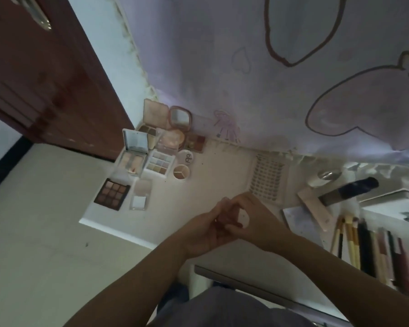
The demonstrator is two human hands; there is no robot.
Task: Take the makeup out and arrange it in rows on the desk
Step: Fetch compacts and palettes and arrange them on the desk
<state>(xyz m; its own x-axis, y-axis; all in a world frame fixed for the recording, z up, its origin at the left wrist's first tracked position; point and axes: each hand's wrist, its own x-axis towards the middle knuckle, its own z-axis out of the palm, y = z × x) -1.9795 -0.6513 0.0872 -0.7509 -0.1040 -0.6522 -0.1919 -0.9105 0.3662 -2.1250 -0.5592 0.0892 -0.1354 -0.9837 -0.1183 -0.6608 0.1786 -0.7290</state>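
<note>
Both hands meet over the table (217,171). The left hand (207,228) and right hand (250,217) curl around a small white thing (244,218), too blurry to name. Open makeup palettes (149,156) sit in rows near the far left corner.

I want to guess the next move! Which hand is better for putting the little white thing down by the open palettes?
Probably the left hand. The palettes lie on the desk's left side, nearer that hand. But the small white item seems pinched mostly in the right hand, so it would have to change hands first.
</note>
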